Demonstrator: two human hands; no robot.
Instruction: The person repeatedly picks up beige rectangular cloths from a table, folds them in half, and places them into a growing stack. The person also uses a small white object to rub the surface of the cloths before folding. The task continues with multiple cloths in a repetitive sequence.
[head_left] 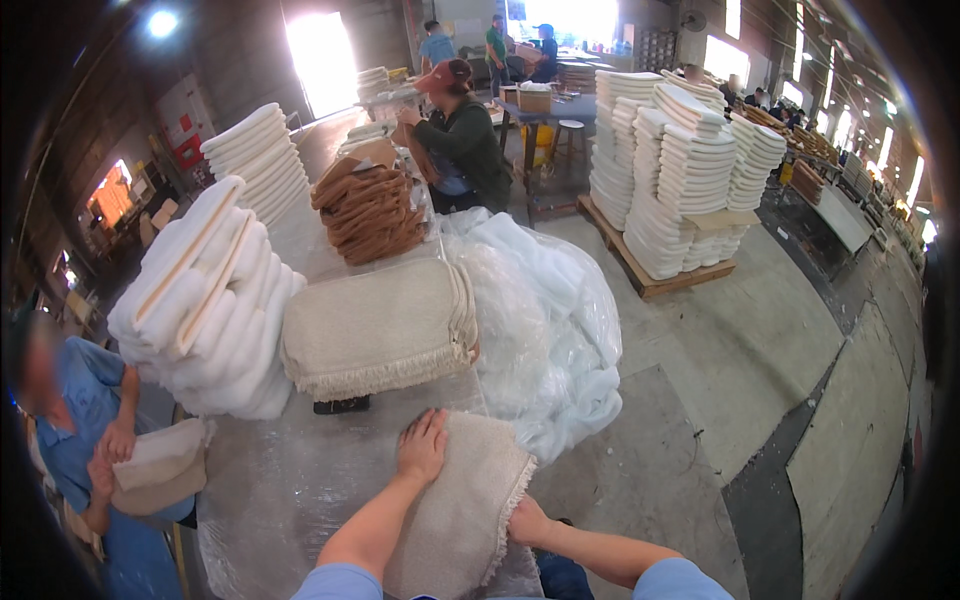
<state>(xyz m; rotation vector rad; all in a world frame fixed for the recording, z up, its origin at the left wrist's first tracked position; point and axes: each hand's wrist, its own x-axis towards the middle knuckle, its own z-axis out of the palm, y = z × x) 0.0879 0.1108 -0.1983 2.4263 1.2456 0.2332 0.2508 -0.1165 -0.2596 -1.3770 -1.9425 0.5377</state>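
Observation:
A beige woven fabric piece (455,490) with a frayed edge lies on the plastic-covered table in front of me. My left hand (425,446) rests flat on its upper left part, fingers stretched out. At the frayed right edge, my right hand (527,521) is closed on the fabric; its fingertips are partly hidden. Just beyond sits a neat stack of similar beige fabric pieces (375,325) with fringed edges. A small black object (342,406) shows under the near side of that stack.
White padded cushions (205,300) pile up at left, brown fabric pieces (368,210) farther back. A plastic bag of white filling (545,320) bulges at the table's right. One co-worker (75,430) holds beige fabric at left; another (460,140) stands beyond. Cushion stacks (685,170) stand on a pallet.

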